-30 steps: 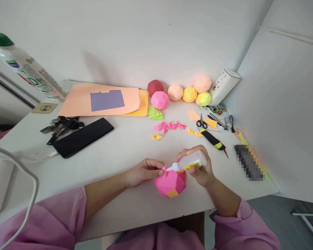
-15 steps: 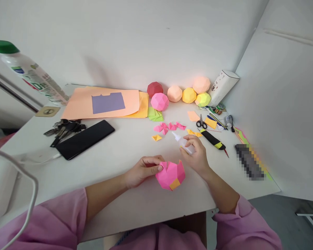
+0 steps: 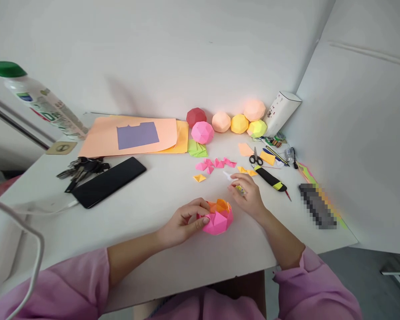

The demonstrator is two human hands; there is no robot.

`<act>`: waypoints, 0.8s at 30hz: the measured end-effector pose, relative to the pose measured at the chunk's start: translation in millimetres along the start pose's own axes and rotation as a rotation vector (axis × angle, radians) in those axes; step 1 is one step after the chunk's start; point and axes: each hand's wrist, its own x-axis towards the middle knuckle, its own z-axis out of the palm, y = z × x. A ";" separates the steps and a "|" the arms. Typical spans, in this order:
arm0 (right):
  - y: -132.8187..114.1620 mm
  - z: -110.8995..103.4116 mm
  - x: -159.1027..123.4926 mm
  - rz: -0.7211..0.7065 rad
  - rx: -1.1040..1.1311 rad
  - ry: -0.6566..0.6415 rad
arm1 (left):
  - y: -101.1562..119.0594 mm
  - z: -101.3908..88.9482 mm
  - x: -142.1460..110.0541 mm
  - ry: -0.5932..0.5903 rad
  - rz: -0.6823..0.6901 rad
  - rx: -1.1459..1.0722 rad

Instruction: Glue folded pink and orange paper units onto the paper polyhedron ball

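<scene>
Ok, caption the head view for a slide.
Left hand pinching an open-topped pink paper polyhedron, right hand at a glue bottle, faceted paper balls behind.

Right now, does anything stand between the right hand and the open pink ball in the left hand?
Nothing visible: only bare table shows between the right hand and the pink ball in the left hand. The bottle is at the right fingers, its nozzle beyond them; whether they grip it, I cannot tell.

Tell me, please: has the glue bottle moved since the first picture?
Yes; the glue bottle has moved forward, nearer the small pink pieces.
</scene>
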 end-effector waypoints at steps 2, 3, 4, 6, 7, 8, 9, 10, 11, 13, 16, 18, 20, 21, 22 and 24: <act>-15.6 -3.7 -0.8 -0.016 0.184 -0.126 | 1.2 0.6 -0.3 -0.011 0.027 0.029; -22.1 -5.1 -1.8 -0.023 0.261 -0.222 | 1.5 0.7 -0.5 -0.015 0.038 0.042; -27.3 -6.2 -3.1 -0.023 0.326 -0.319 | 1.5 0.7 -0.6 -0.020 0.048 0.054; -33.1 -7.2 -5.9 -0.006 0.414 -0.494 | 1.6 0.8 -1.0 -0.032 0.067 0.078; -34.1 -7.4 -7.1 0.013 0.445 -0.560 | 1.8 1.0 -1.2 -0.040 0.076 0.089; -34.2 -7.6 -8.2 0.034 0.473 -0.609 | 2.0 1.2 -1.3 -0.046 0.084 0.101; -34.0 -8.0 -9.0 0.054 0.497 -0.645 | 2.3 1.6 -1.5 -0.049 0.090 0.114; -33.8 -8.5 -9.6 0.072 0.521 -0.670 | 2.7 2.0 -1.7 -0.052 0.093 0.129; -33.9 -9.1 -9.9 0.085 0.539 -0.684 | 3.1 2.5 -2.0 -0.053 0.096 0.145; -35.3 -10.7 -10.0 0.101 0.558 -0.701 | 3.7 3.3 -2.6 -0.056 0.103 0.175; -39.9 -12.9 -9.3 0.115 0.557 -0.705 | 3.9 3.9 -3.8 -0.073 0.127 0.206; -42.9 -13.9 -9.0 0.124 0.548 -0.689 | 3.9 4.0 -4.4 -0.079 0.147 0.217; -44.7 -14.7 -9.3 0.121 0.536 -0.655 | 4.4 4.2 -4.6 -0.083 0.164 0.225; -45.0 -15.1 -9.6 0.121 0.529 -0.633 | 4.9 4.3 -4.6 -0.086 0.168 0.229; -45.0 -15.5 -10.0 0.125 0.522 -0.612 | 5.6 4.6 -4.6 -0.088 0.169 0.233; -44.3 -15.9 -11.0 0.137 0.509 -0.579 | 7.2 5.2 -4.4 -0.087 0.170 0.238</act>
